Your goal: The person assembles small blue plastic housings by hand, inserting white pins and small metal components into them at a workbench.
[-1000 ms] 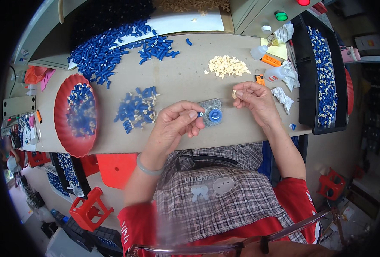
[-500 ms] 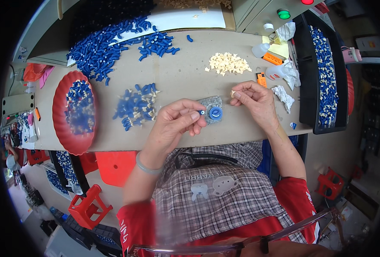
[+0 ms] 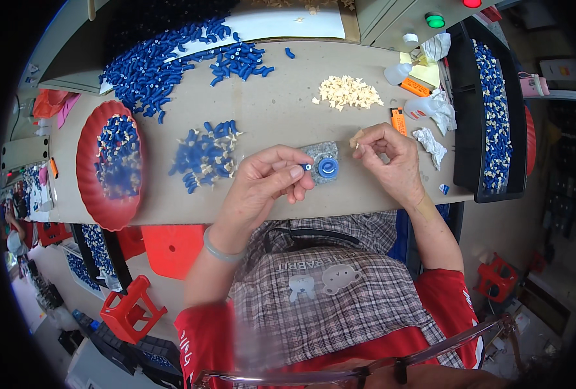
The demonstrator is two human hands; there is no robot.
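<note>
Between thumb and fingers of my left hand (image 3: 272,177) is a small blue curved piece (image 3: 306,166), its pale end facing right. My right hand (image 3: 390,157) pinches a small cream-coloured piece (image 3: 356,139) at its fingertips. A round blue cap-like dish (image 3: 327,168) sits on a grey stone block (image 3: 318,153) between the two hands, close to the left fingertips. Loose cream pieces (image 3: 348,93) form a pile beyond my right hand. Left of my left hand lies a cluster of blue pieces with cream ends (image 3: 205,155), partly blurred.
A red scalloped bowl (image 3: 88,165) of joined pieces stands at the left. Many blue pieces (image 3: 142,78) are heaped at the back left. On the right are a black tray (image 3: 468,129), crumpled tissue (image 3: 429,145), small bottles (image 3: 420,109) and an orange box cutter (image 3: 398,120).
My right hand has turned slightly, and the cream piece in its fingertips shows more. My left hand keeps its hold on the blue piece. The whole view has shifted a little.
</note>
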